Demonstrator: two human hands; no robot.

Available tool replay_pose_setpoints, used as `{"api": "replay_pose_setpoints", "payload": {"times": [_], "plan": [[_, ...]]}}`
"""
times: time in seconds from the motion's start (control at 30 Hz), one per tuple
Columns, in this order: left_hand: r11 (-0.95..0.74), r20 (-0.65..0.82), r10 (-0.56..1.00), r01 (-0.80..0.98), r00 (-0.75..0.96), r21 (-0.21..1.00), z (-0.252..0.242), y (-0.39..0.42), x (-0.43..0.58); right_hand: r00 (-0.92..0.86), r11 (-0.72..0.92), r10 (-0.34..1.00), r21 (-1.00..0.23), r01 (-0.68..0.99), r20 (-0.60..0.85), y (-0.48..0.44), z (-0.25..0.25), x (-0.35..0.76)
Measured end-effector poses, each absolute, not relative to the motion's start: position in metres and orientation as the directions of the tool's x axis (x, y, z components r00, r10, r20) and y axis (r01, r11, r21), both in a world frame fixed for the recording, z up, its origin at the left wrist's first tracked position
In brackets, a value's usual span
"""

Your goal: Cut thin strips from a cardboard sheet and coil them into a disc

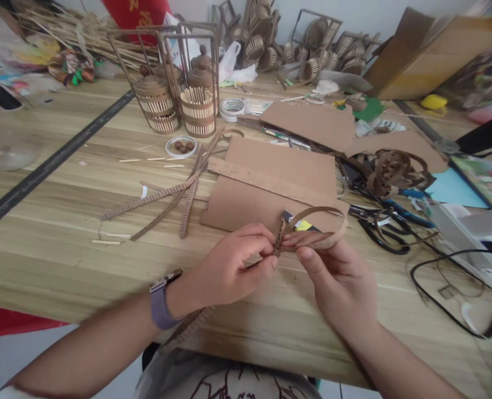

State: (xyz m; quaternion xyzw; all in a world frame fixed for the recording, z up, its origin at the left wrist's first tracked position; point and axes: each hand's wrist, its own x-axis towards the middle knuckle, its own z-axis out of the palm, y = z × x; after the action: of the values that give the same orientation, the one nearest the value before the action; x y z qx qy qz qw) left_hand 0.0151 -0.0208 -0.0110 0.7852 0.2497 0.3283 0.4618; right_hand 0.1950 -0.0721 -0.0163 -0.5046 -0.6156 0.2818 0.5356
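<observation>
My left hand [233,263] and my right hand [337,277] meet over the front of the wooden table [54,244]. Between them is a thin brown cardboard strip [329,221] bent into a loop. The left fingers pinch the strip's ridged end, and the right thumb and fingers press the same joint from the other side. A purple watch sits on my left wrist. Behind the hands lie flat cardboard sheets [270,177].
Loose corrugated strips [175,197] lie to the left. Small cardboard lantern models [179,97] stand at the back, with a tape roll [232,108] and a dish of brown beads [181,147]. Scissors [379,221], cables and scraps crowd the right side.
</observation>
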Motion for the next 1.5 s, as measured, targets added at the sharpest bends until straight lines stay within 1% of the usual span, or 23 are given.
{"api": "replay_pose_setpoints", "payload": {"times": [0.07, 0.13, 0.27, 0.33, 0.4, 0.47, 0.53, 0.63, 0.73, 0.83, 0.93, 1.03, 1.17, 1.23, 1.33, 1.5], "plan": [[-0.436, 0.268, 0.702, 0.1, 0.66, 0.894, -0.01, -0.021, 0.015, 0.077, 0.347, 0.917, -0.878, 0.331, 0.391, -0.072, -0.017, 0.195], [-0.397, 0.218, 0.722, 0.134, 0.657, 0.908, -0.01, -0.022, 0.015, 0.059, 0.373, 0.903, -0.846, 0.382, 0.425, -0.073, -0.019, 0.196], [-0.284, 0.081, 0.773, 0.229, 0.629, 0.931, -0.011, -0.024, 0.017, -0.001, 0.437, 0.864, -0.749, 0.498, 0.504, -0.075, -0.023, 0.198], [-0.27, 0.04, 0.783, 0.281, 0.62, 0.921, -0.011, -0.025, 0.018, -0.046, 0.479, 0.832, -0.674, 0.562, 0.552, -0.076, -0.024, 0.199], [-0.276, 0.026, 0.783, 0.309, 0.621, 0.91, -0.012, -0.025, 0.019, -0.093, 0.51, 0.794, -0.577, 0.638, 0.6, -0.076, -0.024, 0.198], [-0.282, 0.032, 0.789, 0.315, 0.614, 0.906, -0.013, -0.026, 0.02, -0.133, 0.517, 0.775, -0.498, 0.697, 0.618, -0.075, -0.023, 0.198], [-0.287, 0.04, 0.796, 0.318, 0.604, 0.903, -0.014, -0.025, 0.02, -0.159, 0.515, 0.771, -0.458, 0.725, 0.616, -0.074, -0.021, 0.197], [-0.299, 0.044, 0.788, 0.319, 0.614, 0.9, -0.015, -0.025, 0.019, -0.166, 0.516, 0.767, -0.443, 0.733, 0.62, -0.072, -0.02, 0.195], [-0.326, 0.066, 0.761, 0.291, 0.646, 0.899, -0.016, -0.025, 0.018, -0.129, 0.475, 0.797, -0.481, 0.737, 0.59, -0.072, -0.02, 0.194], [-0.364, 0.1, 0.738, 0.268, 0.668, 0.892, -0.017, -0.025, 0.017, -0.088, 0.436, 0.836, -0.557, 0.707, 0.542, -0.073, -0.022, 0.195], [-0.377, 0.117, 0.735, 0.259, 0.668, 0.889, -0.018, -0.025, 0.016, -0.044, 0.419, 0.865, -0.671, 0.611, 0.5, -0.073, -0.027, 0.198], [-0.362, 0.126, 0.742, 0.236, 0.659, 0.902, -0.019, -0.025, 0.015, -0.011, 0.342, 0.92, -0.789, 0.51, 0.391, -0.071, -0.03, 0.201], [-0.386, 0.142, 0.732, 0.235, 0.666, 0.892, -0.02, -0.024, 0.015, -0.015, 0.248, 0.964, -0.879, 0.407, 0.265, -0.066, -0.027, 0.204], [-0.451, 0.182, 0.714, 0.245, 0.676, 0.858, -0.021, -0.024, 0.015, -0.014, 0.208, 0.976, -0.908, 0.363, 0.218, -0.064, -0.023, 0.204], [-0.559, 0.235, 0.694, 0.303, 0.681, 0.772, -0.021, -0.024, 0.016, -0.038, 0.174, 0.985, -0.933, 0.315, 0.17, -0.061, -0.02, 0.204], [-0.657, 0.268, 0.657, 0.361, 0.704, 0.662, -0.022, -0.024, 0.017, -0.074, 0.182, 0.983, -0.939, 0.291, 0.167, -0.059, -0.019, 0.204]]}}
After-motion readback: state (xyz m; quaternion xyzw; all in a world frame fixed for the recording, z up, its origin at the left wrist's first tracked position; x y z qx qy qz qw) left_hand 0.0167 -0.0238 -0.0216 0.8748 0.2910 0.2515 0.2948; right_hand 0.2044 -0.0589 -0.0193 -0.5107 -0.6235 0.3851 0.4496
